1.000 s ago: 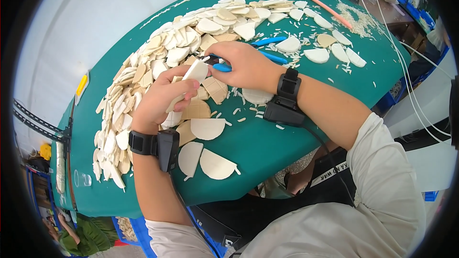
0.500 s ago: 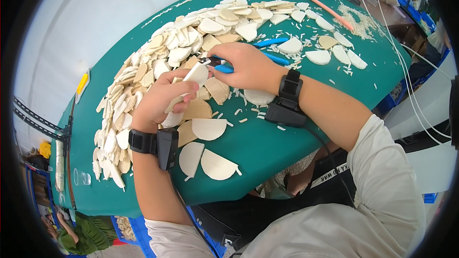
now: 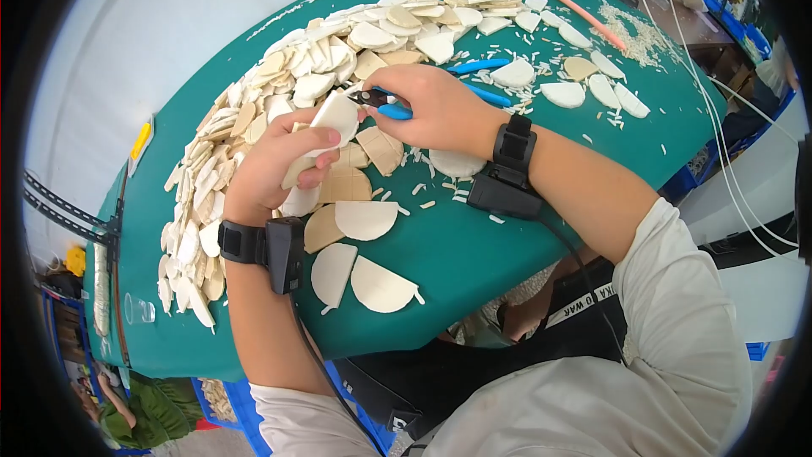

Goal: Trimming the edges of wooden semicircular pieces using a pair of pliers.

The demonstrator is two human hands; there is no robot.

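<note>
My left hand (image 3: 283, 156), closed with thumb on top, grips a white half-round piece (image 3: 337, 117); at least one more pale piece shows beneath it in the fingers. My right hand (image 3: 440, 110) is wrapped around blue-handled nippers (image 3: 370, 97), whose dark jaws meet the upper right edge of the white piece. Two blue handles (image 3: 480, 66) show beyond my right hand; I cannot tell whether they belong to the same tool. Below my left hand lie several half-round pieces (image 3: 382, 283), some with a small stub at a corner.
A big heap of white and tan pieces (image 3: 317, 55) curves across the green table (image 3: 457, 245). Small offcuts (image 3: 529, 68) are scattered at the right, near loose half-rounds (image 3: 562, 95). An orange-handled brush (image 3: 558, 0) lies far right, a clear cup (image 3: 139, 309) at the left edge.
The white piece has turned in my left hand, showing more of its flat face. The nippers have shifted slightly up and left with my right hand, staying at the piece's edge.
</note>
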